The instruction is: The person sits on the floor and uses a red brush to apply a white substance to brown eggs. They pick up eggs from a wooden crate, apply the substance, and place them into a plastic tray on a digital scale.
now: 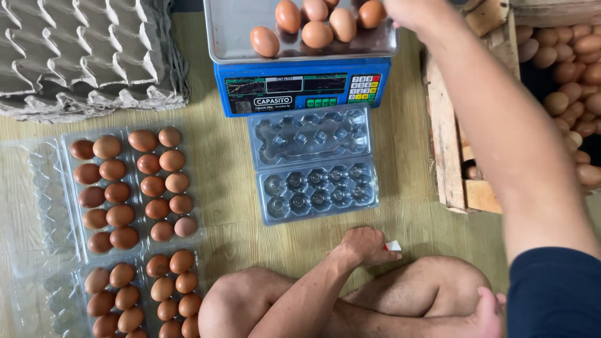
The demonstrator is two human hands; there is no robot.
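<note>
Knees (pixel 438 288) crossed right under the camera, person sitting on the floor (pixel 407 213). Left hand (pixel 366 243) rests knuckles-down on the floor with the fingers curled under. A little white and red bit (pixel 392 246) pokes out beside it, but I can't tell if the grip actually has it or is just lying next to it.

Right hand (pixel 410 11) is up at the far corner of the scale tray (pixel 225 37), touching or just beside the loose eggs (pixel 317 34). Most of that hand is cut off by the frame, so I can't say how open the grip is or whether it holds an egg.

Progress, as I read it:
- Packed cartons (pixel 134 188) sit to the left, two full ones side by side, with two more (pixel 144 294) below them that also look full.
- One empty carton (pixel 313 163) lies open just in front of the scale (pixel 300 94), nothing in it yet.
- Only a handful of eggs are on the tray, so this batch looks mid-weigh.
- The crate (pixel 447 156) on the right has plenty of brown eggs (pixel 576 69) left in it.
- More clear cartons (pixel 37 200) lie at the far left, and grey pulp trays (pixel 87 56) are stacked at top left.

So a few boxes are done, and judging by that crate there's a lot left.
</note>
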